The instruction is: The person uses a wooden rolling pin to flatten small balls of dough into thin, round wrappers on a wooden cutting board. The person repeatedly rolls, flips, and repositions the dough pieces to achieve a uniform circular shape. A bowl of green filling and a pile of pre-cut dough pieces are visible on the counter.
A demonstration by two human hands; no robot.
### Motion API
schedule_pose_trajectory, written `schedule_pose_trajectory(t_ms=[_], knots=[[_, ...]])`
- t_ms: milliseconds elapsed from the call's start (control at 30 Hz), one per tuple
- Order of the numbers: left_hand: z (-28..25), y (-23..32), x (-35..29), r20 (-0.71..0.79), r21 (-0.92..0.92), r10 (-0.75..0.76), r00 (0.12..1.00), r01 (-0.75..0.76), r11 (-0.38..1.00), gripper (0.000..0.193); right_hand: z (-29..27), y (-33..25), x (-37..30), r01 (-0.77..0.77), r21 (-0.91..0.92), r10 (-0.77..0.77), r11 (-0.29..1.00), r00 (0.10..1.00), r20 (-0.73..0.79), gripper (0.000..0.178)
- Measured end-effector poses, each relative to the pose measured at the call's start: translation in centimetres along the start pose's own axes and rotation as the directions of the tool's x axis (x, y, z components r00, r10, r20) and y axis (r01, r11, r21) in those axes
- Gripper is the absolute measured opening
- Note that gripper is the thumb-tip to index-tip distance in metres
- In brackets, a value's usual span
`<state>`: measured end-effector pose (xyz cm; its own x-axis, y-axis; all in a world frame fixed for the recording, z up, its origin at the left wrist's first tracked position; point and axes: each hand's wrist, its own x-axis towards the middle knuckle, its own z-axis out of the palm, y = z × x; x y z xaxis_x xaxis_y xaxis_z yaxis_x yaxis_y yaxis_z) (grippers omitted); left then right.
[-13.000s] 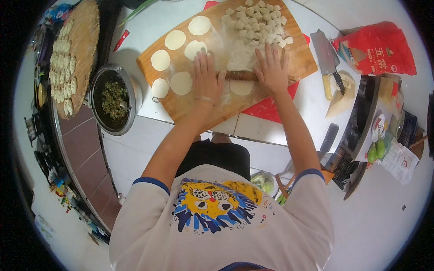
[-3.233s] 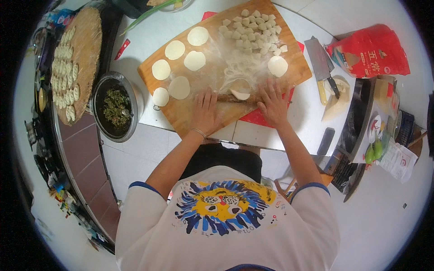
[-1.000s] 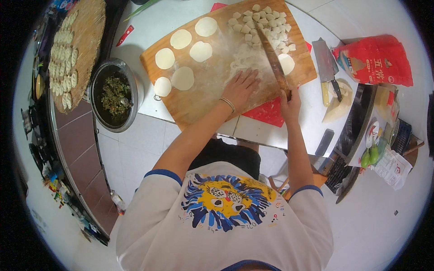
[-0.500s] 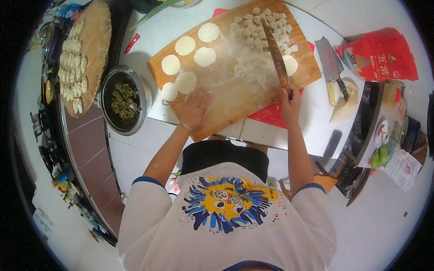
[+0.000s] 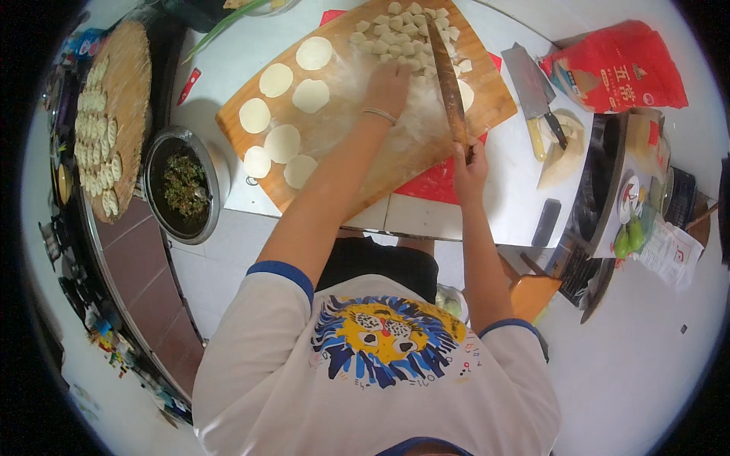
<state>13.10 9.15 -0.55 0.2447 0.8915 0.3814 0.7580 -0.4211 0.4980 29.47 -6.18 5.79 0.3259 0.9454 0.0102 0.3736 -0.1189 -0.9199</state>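
My left hand (image 5: 388, 89) reaches over the floured wooden board (image 5: 365, 178), its fingers stretched to the near edge of a pile of small dough pieces (image 5: 391, 38). Nothing shows in those fingers, though the tips are partly hidden. My right hand (image 5: 471, 169) grips the near end of a long, brown wooden rolling pin (image 5: 449, 87). The pin points away from me, its far part lying over the dough pieces. Several round dough wrappers (image 5: 311, 96) lie on the board's left side, the closest being a wrapper (image 5: 300, 172) beside my left forearm. Another wrapper (image 5: 465, 94) is partly behind the pin.
Left of the board stands a metal bowl of chopped green filling (image 5: 186, 190). Beyond it, a round woven tray (image 5: 133, 114) carries rows of shaped dumplings. A cleaver (image 5: 526, 80), a yellow-handled knife (image 5: 537, 140), a phone-like black object (image 5: 546, 223) and a red bag (image 5: 620, 68) are at right.
My left hand has moved from the board's near-left corner up to the dough pieces, uncovering a wrapper there. My right hand still holds the rolling pin. The whole view has shifted slightly.
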Motion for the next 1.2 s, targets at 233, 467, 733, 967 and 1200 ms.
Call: schedule_pose_trajectory(t_ms=[233,467,733,967,1200], knots=[[-4.3,0.0,-3.2,0.134,-0.26,-0.002,0.991,0.037,0.965,0.019,0.3,-0.1,-0.6,-0.065,-0.019,0.066,0.998,0.997,0.027,0.018],[-7.3,1.4,-8.8,0.475,-0.197,-0.181,0.861,0.305,0.932,0.026,0.9,0.3,-1.2,-0.082,0.006,0.081,0.997,0.993,0.082,0.023],[-6.2,2.1,-9.7,0.39,-0.245,-0.158,0.907,0.267,0.932,0.027,1.1,1.0,-1.6,-0.046,-0.049,0.051,0.998,0.993,0.107,0.025],[-7.6,3.6,-8.7,0.363,-0.121,-0.24,0.9,0.301,0.946,0.037,0.9,0.8,-1.7,0.009,-0.064,-0.004,0.998,0.997,0.073,0.021],[-1.8,4.4,-8.2,0.205,0.201,-0.103,0.973,0.061,0.978,0.067,0.4,0.1,-1.5,-0.001,-0.095,0.008,0.995,0.997,0.075,0.027]])
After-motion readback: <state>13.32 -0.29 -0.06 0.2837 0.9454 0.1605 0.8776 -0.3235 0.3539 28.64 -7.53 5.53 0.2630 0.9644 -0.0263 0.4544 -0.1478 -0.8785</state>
